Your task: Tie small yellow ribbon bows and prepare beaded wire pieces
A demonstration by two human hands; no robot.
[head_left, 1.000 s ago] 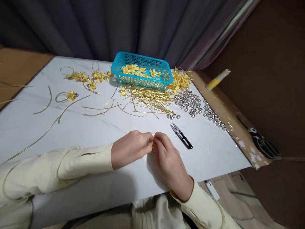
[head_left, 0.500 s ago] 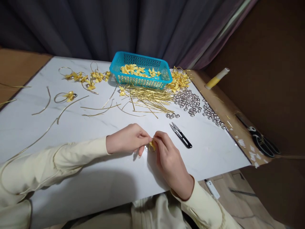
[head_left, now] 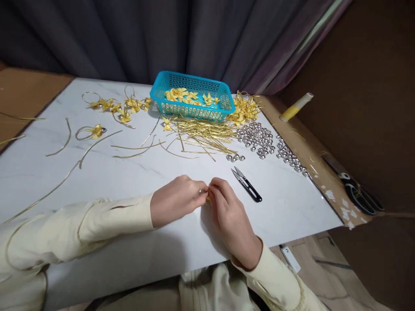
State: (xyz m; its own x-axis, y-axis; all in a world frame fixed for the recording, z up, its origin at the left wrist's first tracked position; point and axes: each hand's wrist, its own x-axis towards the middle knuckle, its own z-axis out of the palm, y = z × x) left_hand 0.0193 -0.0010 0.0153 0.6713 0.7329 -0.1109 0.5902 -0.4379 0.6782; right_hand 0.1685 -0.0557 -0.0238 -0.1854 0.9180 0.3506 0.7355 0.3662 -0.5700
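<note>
Over the white tabletop, my left hand [head_left: 178,198] and my right hand [head_left: 231,216] meet fingertip to fingertip, both pinched closed. A small silver bead [head_left: 201,191] glints at the left fingertips. Between the hands a bit of yellow ribbon flower [head_left: 209,198] shows under my right fingers; most of it is hidden. Black-handled thread snips [head_left: 247,185] lie just right of my right hand. Beyond the hands are a pile of gold wires [head_left: 207,134] and a heap of silver beads [head_left: 256,136].
A blue basket [head_left: 191,113] at the back holds yellow ribbon flowers. More flowers with wire loops [head_left: 106,104] lie at the left, others [head_left: 244,108] beside the basket. Loose wires [head_left: 97,144] cross the left side. Large scissors [head_left: 358,192] and a yellow thread spool [head_left: 296,107] are at the right.
My left hand has turned and its fingers have closed in, bringing the silver bead up to the fingertips. The yellow flower is more hidden. My right hand has barely moved.
</note>
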